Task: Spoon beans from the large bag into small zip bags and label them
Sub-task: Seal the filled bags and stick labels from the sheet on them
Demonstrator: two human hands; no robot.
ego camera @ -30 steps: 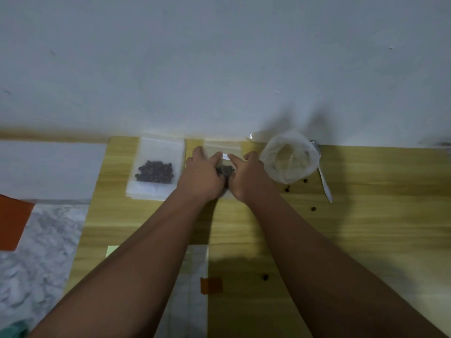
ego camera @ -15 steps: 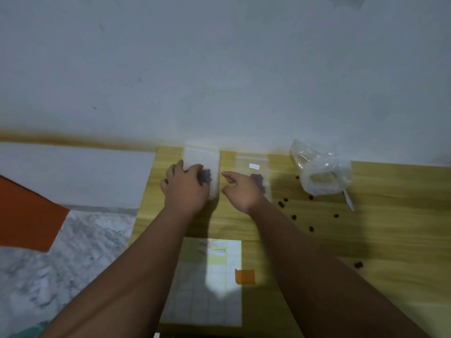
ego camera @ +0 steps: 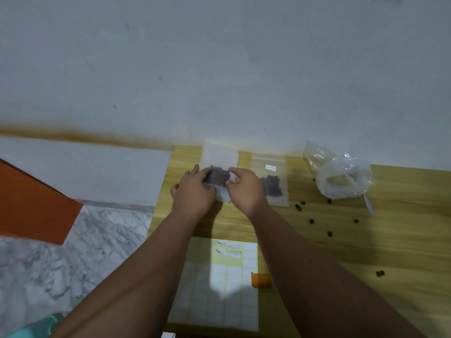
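Arms outstretched; left hand [ego camera: 194, 193], right hand [ego camera: 245, 189] pinch zip bag [ego camera: 220, 157].

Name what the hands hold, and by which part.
Both hands hold the left zip bag: left hand its left edge, right hand its right edge.

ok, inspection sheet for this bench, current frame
Surface: wooden table.
Job's things: left zip bag with beans, no label visible; right zip bag with beans, small label, lying flat; large bag; spoon handle showing below it; label sheet.
Clutter: loose beans scattered on the table; orange tab at the sheet's edge.
Grippers: left hand and right hand both pinch the left zip bag.
Cables: nothing seen.
Surroundings: white wall, marble floor, orange panel.
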